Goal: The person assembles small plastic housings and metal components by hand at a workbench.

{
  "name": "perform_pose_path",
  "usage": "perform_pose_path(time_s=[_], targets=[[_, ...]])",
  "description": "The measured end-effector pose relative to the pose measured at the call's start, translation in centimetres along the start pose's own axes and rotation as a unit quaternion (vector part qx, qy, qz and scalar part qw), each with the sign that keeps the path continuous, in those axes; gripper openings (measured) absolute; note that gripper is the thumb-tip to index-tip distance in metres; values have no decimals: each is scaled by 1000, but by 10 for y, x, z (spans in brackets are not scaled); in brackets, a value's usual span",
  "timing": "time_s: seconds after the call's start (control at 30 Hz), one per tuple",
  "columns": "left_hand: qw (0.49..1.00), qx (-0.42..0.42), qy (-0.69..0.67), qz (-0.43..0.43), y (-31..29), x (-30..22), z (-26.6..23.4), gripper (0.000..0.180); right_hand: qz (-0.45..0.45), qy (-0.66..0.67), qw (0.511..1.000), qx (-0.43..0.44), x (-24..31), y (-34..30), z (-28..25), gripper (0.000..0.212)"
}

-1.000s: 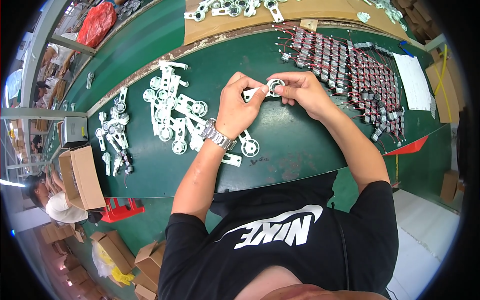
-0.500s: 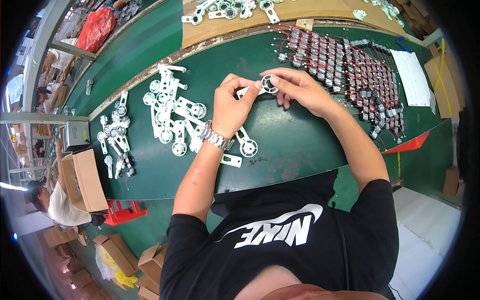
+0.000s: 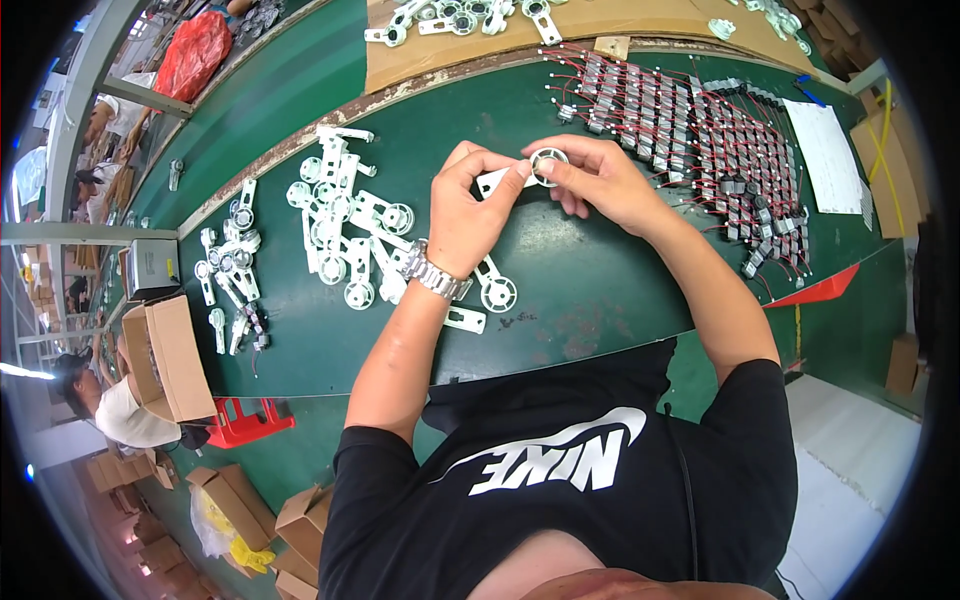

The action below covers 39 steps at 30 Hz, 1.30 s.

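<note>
Above the middle of the table, both my hands hold one white plastic part with a spoked ring end (image 3: 549,156) and a flat slotted arm. My left hand (image 3: 470,205) pinches it near the joint of arm and ring. Thumb and fingers of my right hand (image 3: 605,183) close on the ring from the other side. A pile of like white parts (image 3: 358,258) lies left of my left wrist, partly behind it. Farther left is a smaller group of white parts (image 3: 240,262), some with dark centres. To the right, many small metal motors (image 3: 640,112) with red wires lie in rows.
Darker motors (image 3: 760,215) lie loose on the rows' near end. A white sheet (image 3: 822,155) is at the right. Cardboard (image 3: 590,22) with more white parts covers the far side. An open carton (image 3: 180,360) stands left, near a co-worker (image 3: 130,410); a red stool (image 3: 245,425) is below.
The held part has shifted slightly right, and its ring now faces up more. My hands have moved a little with it; the piles look unchanged.
</note>
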<state>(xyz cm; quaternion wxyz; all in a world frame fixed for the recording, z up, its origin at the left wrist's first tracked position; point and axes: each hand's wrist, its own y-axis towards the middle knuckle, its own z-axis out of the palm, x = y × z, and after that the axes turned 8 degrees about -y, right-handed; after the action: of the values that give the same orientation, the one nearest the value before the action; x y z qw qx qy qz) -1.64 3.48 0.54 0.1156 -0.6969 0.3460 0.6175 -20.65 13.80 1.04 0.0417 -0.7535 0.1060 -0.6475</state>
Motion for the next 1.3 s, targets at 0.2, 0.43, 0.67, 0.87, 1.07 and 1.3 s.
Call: perform_pose_path(time_s=[0.2,0.43,0.67,0.87,1.07,1.3], targets=[[1000,-14,-17,4,1,0,1,12,-117,22,993,-2,-8,1,5,26],[994,-3,2,106,3,2,3,9,-139,-117,982,-50,-21,5,1,30],[997,-15,22,76,1,-3,1,9,-66,83,994,22,-11,7,-3,28],[998,-4,31,54,0,-6,4,11,-86,4,996,-12,-16,6,0,26],[983,14,133,129,3,-9,-7,14,-87,1,996,-36,-2,4,-2,24],[867,15,485,-113,-9,-41,-100,40,11,-104,990,-97,36,31,-28,29]])
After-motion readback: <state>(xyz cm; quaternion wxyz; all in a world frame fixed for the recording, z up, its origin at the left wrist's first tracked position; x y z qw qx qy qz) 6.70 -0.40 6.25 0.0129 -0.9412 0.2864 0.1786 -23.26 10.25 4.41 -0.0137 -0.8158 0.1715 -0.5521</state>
